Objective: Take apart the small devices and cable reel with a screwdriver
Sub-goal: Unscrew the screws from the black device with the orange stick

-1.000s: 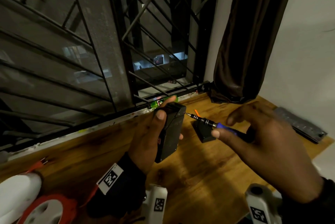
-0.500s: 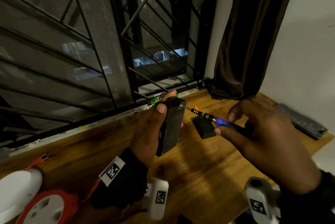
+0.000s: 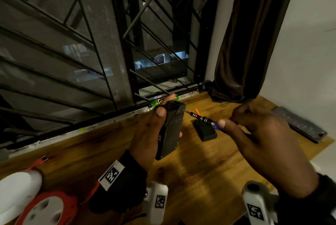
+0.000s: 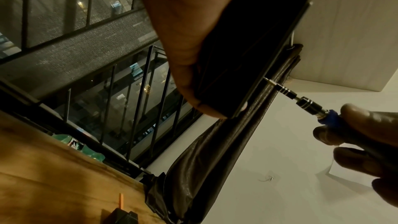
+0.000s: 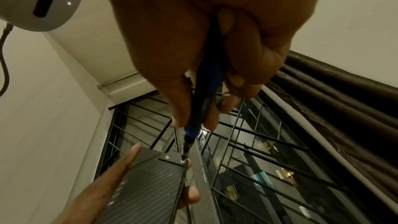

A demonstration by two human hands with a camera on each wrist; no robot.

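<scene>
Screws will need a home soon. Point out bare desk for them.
Bare wood lies between the left hand and the window sill, and near the front edge between both wrists. Crowded: around the small black box, and the cable reel corner.

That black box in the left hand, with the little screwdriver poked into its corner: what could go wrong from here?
1. The left hand grips the black box in the air, unsupported, so the screwdriver tip at its corner screw might slip out and jab a finger.
2. The right hand only pinches the thin handle; that may chew the screw head.
3. A loosened screw could drop onto the wooden table and roll away.
</scene>
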